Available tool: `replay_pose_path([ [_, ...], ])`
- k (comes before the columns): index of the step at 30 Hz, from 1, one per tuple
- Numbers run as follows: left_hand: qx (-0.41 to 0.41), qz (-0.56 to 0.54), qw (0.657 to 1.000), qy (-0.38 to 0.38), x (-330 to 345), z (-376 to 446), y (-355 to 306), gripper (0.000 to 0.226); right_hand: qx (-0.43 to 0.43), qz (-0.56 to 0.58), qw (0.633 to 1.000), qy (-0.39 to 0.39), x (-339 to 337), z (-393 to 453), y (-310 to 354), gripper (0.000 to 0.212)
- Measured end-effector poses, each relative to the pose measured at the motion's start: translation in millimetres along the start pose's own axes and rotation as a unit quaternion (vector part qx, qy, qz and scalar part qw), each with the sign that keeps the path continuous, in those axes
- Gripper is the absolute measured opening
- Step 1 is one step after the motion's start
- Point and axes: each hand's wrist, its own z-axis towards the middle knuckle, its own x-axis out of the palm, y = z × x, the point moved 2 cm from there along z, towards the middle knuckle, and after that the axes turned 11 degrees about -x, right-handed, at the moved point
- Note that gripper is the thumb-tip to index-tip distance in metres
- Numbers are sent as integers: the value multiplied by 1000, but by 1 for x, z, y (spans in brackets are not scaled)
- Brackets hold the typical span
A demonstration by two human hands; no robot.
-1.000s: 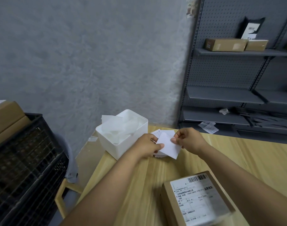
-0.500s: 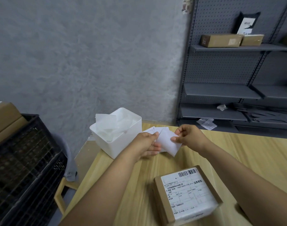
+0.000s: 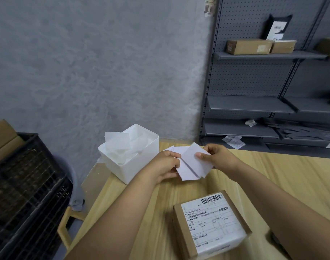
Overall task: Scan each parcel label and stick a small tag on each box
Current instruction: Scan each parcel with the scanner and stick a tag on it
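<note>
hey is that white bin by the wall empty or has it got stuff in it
Not empty. The white bin has no lid and holds loose white paper sheets, some rising above its rim.

I note the white sheet (image 3: 195,162) has been split since a second ago: the right hand (image 3: 219,156) has drawn the upper layer rightward (a dark gap now shows), while the left hand (image 3: 165,166) pinches the lower layer.
</note>
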Motion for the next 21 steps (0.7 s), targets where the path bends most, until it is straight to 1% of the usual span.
replay_pose_path([
  [3, 23, 31, 998, -39, -8, -3, 2, 27, 26, -48, 998, -18, -5, 3, -9, 14],
  [6, 57, 83, 990, -98, -17, -5, 1, 20, 61, -122, 990, -23, -9, 5, -21, 14],
  [10, 104, 140, 974, -147, -26, -4, 2, 15, 101, -198, 975, 4, -10, 5, -35, 20],
  [13, 123, 176, 961, -172, -28, -2, 3, 15, 103, -254, 962, 11, -9, 7, -37, 23],
  [17, 151, 249, 932, -216, -31, 1, 5, 16, 89, -262, 961, 0, -10, 7, -31, 15],
  [21, 175, 319, 905, -221, -25, -2, 3, 28, 61, -224, 973, -16, -13, 5, -25, 24],
])
